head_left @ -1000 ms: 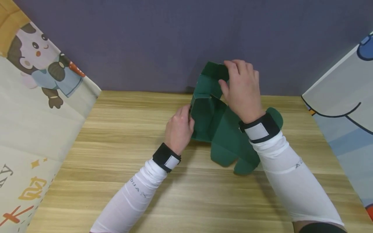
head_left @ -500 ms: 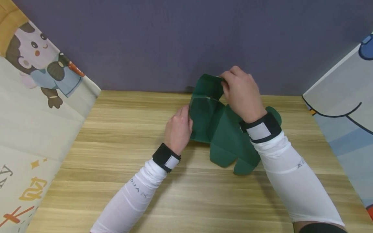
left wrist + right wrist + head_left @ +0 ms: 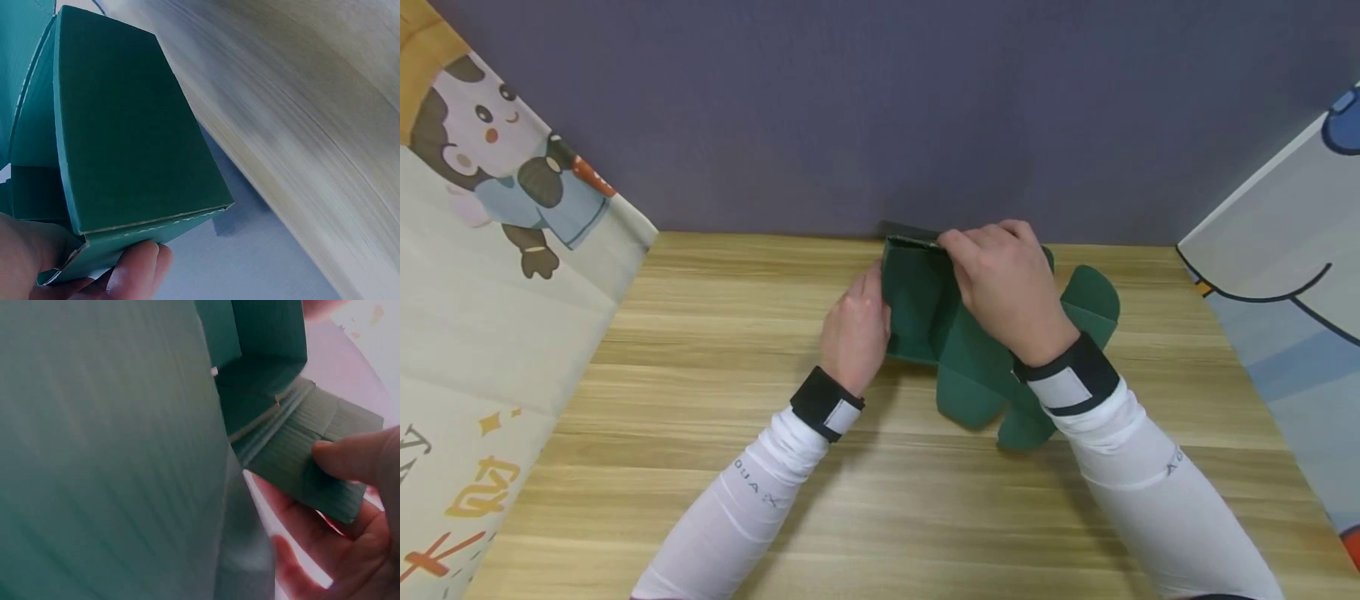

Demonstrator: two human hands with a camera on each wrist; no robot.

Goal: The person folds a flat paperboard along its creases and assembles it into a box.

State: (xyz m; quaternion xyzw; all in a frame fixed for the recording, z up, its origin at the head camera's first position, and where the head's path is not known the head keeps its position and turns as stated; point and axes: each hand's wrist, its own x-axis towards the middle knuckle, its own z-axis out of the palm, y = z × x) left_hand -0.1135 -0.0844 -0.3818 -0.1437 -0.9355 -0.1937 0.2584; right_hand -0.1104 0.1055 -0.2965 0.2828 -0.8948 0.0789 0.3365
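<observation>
A partly folded green cardboard box (image 3: 910, 304) lies on the wooden table near the back wall. Its body forms an open trough, with flaps spread to the right and toward me. My left hand (image 3: 854, 329) holds the box's left side. My right hand (image 3: 1011, 287) is at the far end in the head view; in the right wrist view its thumb and fingers pinch an end flap (image 3: 294, 450). A flat green panel (image 3: 131, 125) fills much of the left wrist view, with a thumb and fingers at the box edge below. The right hand hides part of the box in the head view.
The wooden tabletop (image 3: 715, 333) surrounds the box. A dark blue-grey wall (image 3: 775, 117) rises directly behind it. Printed cloth panels, one with a cartoon figure (image 3: 512, 158), slant along the left and right sides.
The far end flap, upright before, has come down toward the box body with the right hand, which moved toward me and slightly left. The left hand has barely shifted.
</observation>
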